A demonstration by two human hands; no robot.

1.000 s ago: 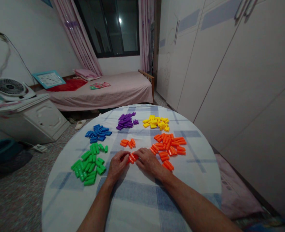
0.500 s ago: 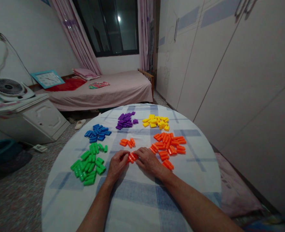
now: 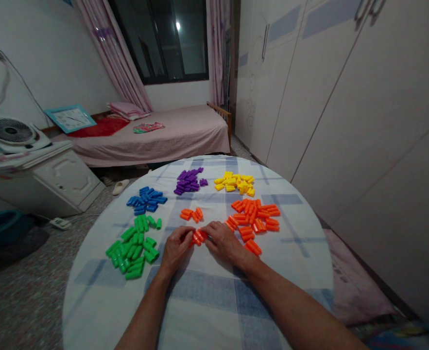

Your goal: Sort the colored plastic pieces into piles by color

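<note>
My left hand (image 3: 176, 247) and my right hand (image 3: 223, 239) meet at the middle of a round table (image 3: 207, 306) with a checked cloth. Between their fingertips they pinch a few joined orange pieces (image 3: 198, 236). A small group of orange pieces (image 3: 192, 214) lies just beyond the hands. The big orange pile (image 3: 255, 217) sits to the right of my right hand. A green pile (image 3: 133, 247) lies left of my left hand.
Blue (image 3: 145, 200), purple (image 3: 189, 181) and yellow (image 3: 235, 183) piles lie toward the table's far side. Beyond stand a bed (image 3: 156, 136), a white cabinet with a fan (image 3: 12, 132) at the left, and wardrobe doors (image 3: 345, 97) along the right.
Both hands stay together on the orange pieces. The view has shifted only slightly.
</note>
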